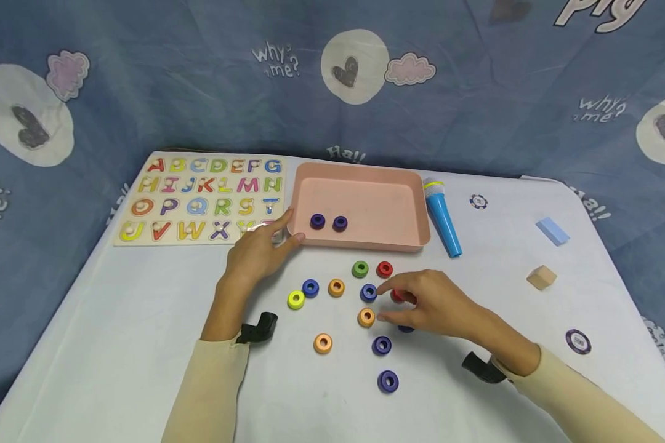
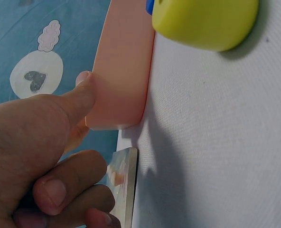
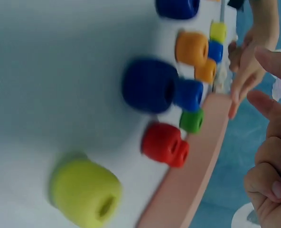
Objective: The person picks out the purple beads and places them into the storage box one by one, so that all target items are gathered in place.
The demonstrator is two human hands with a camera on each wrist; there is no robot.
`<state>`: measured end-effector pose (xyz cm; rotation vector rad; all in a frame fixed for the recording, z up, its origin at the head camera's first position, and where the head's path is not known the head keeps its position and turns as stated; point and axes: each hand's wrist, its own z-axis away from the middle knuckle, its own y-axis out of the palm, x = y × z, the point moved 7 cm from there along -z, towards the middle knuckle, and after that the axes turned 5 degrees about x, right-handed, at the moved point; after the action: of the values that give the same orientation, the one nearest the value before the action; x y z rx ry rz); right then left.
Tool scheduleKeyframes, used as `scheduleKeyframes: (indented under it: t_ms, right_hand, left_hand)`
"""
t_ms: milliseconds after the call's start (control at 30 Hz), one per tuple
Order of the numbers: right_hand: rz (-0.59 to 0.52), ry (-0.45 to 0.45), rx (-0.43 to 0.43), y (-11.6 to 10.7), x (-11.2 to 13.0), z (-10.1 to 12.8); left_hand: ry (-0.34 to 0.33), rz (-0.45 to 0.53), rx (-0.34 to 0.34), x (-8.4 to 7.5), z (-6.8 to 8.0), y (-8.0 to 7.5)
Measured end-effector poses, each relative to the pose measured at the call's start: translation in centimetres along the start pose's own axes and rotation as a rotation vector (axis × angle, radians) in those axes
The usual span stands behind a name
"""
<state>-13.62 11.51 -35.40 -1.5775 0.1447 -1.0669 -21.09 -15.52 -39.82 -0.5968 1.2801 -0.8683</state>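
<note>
My left hand (image 1: 257, 252) holds the front left corner of a pink tray (image 1: 366, 240), its thumb against the wall in the left wrist view. Two dark blue beads (image 1: 318, 221) lie inside the tray. My right hand (image 1: 429, 301) hovers over the loose beads, thumb and index finger apart with nothing between them. Nearest its fingertips are a blue bead (image 1: 368, 293) and an orange bead (image 1: 366, 317). A red bead (image 1: 397, 296) and another dark blue bead (image 1: 406, 329) are partly hidden under this hand. Beyond it sit a green bead (image 1: 360, 269) and a second red bead (image 1: 385, 269).
More beads lie around, including a yellow bead (image 1: 296, 300) and a dark blue bead (image 1: 388, 381). An alphabet board (image 1: 205, 195) adjoins the tray's left. Rightward are a toy microphone (image 1: 445, 221), a blue block (image 1: 553, 231), a wooden cube (image 1: 542, 277) and poker chips (image 1: 579, 341).
</note>
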Motion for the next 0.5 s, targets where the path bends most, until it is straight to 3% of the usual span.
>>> scheduleKeyframes:
  t_ms: [500]
  right_hand:
    - [0.009,-0.004,0.117,4.6,0.1,2.4]
  left_hand:
    - [0.011,-0.001,-0.008,0.1,-0.1,0.1]
